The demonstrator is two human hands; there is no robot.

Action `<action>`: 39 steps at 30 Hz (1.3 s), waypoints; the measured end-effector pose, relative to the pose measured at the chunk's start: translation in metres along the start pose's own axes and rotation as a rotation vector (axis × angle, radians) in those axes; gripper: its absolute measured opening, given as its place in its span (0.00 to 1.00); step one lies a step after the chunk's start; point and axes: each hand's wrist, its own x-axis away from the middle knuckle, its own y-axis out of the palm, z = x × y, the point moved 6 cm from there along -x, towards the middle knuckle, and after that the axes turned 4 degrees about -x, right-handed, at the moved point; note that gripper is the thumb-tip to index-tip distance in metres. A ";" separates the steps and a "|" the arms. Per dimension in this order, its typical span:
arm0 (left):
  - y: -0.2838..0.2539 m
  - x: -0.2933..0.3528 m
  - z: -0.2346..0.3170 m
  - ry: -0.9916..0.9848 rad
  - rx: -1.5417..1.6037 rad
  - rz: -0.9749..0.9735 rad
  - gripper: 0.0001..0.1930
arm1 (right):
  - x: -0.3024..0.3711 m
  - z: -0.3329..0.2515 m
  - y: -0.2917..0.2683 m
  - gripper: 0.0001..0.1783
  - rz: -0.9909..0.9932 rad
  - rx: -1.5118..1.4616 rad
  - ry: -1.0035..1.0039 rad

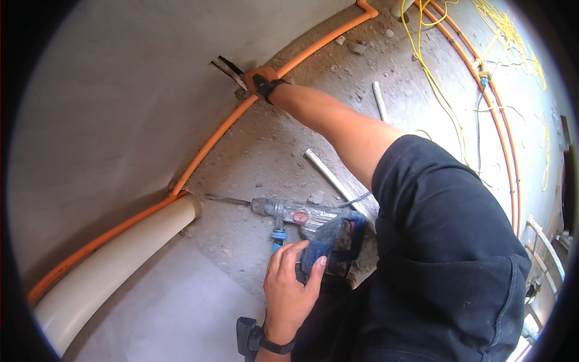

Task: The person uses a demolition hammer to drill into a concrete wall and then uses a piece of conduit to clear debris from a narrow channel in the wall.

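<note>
A dusty hammer drill (310, 220), with a blue handle and a grey metal body, lies on its side on the ground, its long bit pointing left. My left hand (291, 289) is beside its blue housing, fingers stretched and thumb apart, seemingly touching it without gripping. Far ahead, my right hand (252, 76) reaches to the orange pipe (212, 140) along the foot of the wall, by a slot in that wall. A black strap device covers part of that hand, so its fingers cannot be made out.
A thick cream pipe (136, 250) lies along the wall at left. White pipe pieces (332, 173) rest on the gritty floor. Yellow cable (431, 75) and two more orange pipes (497, 114) run at the right. Rubble (357, 48) lies at the back.
</note>
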 end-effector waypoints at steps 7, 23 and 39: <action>-0.002 -0.002 -0.002 0.014 -0.008 0.002 0.19 | -0.006 0.005 0.006 0.09 0.016 0.139 -0.168; -0.003 -0.005 -0.005 0.015 -0.010 -0.010 0.20 | 0.006 0.006 -0.002 0.28 0.037 -0.087 0.016; -0.003 -0.008 -0.004 -0.020 0.006 -0.010 0.20 | -0.006 0.003 0.008 0.11 -0.074 0.145 -0.119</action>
